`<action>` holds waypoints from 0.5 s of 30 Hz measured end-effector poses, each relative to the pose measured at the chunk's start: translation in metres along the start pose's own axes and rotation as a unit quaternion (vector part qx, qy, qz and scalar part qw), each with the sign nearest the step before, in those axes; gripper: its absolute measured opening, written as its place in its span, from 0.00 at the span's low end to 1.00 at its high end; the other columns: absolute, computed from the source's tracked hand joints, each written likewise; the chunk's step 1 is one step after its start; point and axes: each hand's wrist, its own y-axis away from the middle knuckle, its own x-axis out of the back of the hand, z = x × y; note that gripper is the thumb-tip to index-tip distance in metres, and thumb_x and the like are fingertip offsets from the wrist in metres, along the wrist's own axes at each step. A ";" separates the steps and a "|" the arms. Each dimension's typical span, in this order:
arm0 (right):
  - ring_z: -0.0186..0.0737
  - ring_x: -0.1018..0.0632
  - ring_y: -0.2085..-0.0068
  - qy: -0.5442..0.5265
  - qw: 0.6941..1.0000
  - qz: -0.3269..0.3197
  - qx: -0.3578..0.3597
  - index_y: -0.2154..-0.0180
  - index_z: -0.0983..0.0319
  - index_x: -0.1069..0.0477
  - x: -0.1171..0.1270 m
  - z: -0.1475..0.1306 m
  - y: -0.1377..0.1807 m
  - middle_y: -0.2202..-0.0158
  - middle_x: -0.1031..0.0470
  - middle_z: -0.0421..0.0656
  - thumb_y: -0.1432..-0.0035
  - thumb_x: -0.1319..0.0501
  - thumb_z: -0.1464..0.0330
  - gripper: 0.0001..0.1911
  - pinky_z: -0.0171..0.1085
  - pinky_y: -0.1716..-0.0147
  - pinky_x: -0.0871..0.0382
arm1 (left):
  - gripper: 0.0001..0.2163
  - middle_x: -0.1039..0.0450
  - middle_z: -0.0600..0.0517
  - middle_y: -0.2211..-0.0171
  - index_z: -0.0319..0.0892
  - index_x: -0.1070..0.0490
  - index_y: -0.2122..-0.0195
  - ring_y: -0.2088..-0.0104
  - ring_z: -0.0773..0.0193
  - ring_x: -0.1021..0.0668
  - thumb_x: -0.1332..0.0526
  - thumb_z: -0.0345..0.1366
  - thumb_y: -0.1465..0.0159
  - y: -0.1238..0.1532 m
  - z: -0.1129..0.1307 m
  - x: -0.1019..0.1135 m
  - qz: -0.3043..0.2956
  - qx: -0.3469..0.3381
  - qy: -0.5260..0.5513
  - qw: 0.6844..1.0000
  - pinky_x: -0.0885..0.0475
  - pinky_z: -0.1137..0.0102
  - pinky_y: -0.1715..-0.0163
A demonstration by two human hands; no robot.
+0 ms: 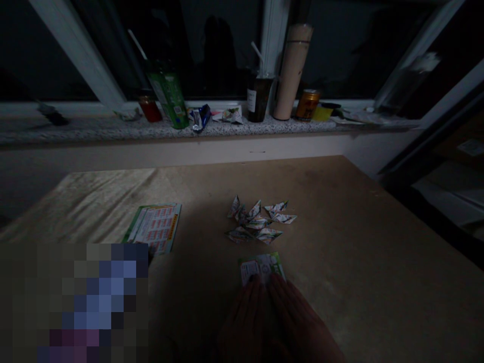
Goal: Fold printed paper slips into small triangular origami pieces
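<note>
Both my hands lie flat on a small printed paper sheet (261, 267) near the front of the brown table (359, 242). My left hand (245, 317) and my right hand (298, 322) rest side by side, fingers stretched out and pressing the paper's near edge. Just beyond the sheet sits a cluster of several small folded paper boats (259, 222). To the left lies a printed green-bordered leaflet (155, 227).
A stone windowsill (113, 128) runs along the back with a green carton (170, 98), a red can (150, 108), a dark cup with a straw (259, 96), a tall beige flask (291, 70) and an orange can (307, 104). The table's right edge drops off.
</note>
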 end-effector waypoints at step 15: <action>0.51 0.40 0.40 0.058 0.998 0.000 0.020 0.39 0.64 0.49 0.004 0.001 -0.003 0.39 0.44 0.52 0.42 0.44 0.68 0.31 0.49 0.47 0.36 | 0.19 0.31 0.46 0.48 0.33 0.33 0.47 0.48 0.58 0.30 0.52 0.29 0.37 0.003 0.002 0.001 0.077 -0.012 -0.144 0.986 0.36 0.67 0.49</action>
